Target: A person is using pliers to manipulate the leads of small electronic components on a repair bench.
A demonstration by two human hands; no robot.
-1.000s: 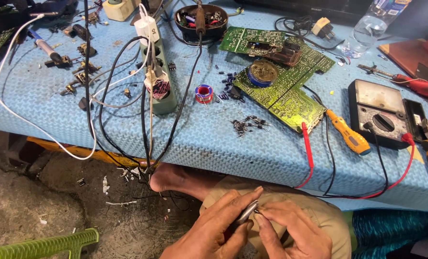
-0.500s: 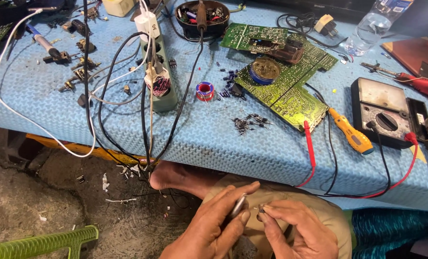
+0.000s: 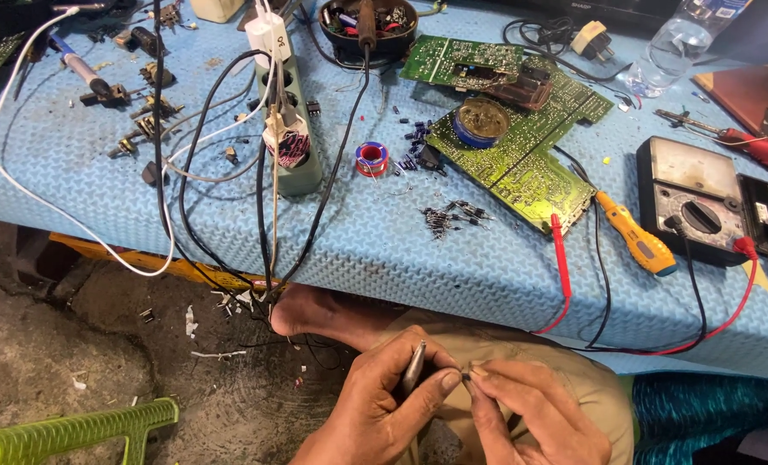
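Below the front edge of the blue table cover (image 3: 384,250), over the person's lap, the left hand (image 3: 384,405) is closed around a slim metal tool (image 3: 413,366), its tip pointing toward the right hand (image 3: 530,413). That right hand pinches a tiny component (image 3: 467,372) between thumb and forefinger, just beside the tool's tip; the part is too small to identify. Up on the table cover, a green circuit board (image 3: 522,164) lies right of centre with a round solder tin (image 3: 480,120) resting on it. A scatter of small dark components (image 3: 448,215) sits just in front of the board's near-left edge, and a small red-and-blue solder spool (image 3: 372,158) lies to the board's left. Farther left of the board, a grey-green power strip (image 3: 291,129) holds several plugs, with black and white cables trailing over the table edge. To the board's right lie a yellow tester screwdriver (image 3: 638,241), a red probe (image 3: 559,245) and an analog multimeter (image 3: 690,198).
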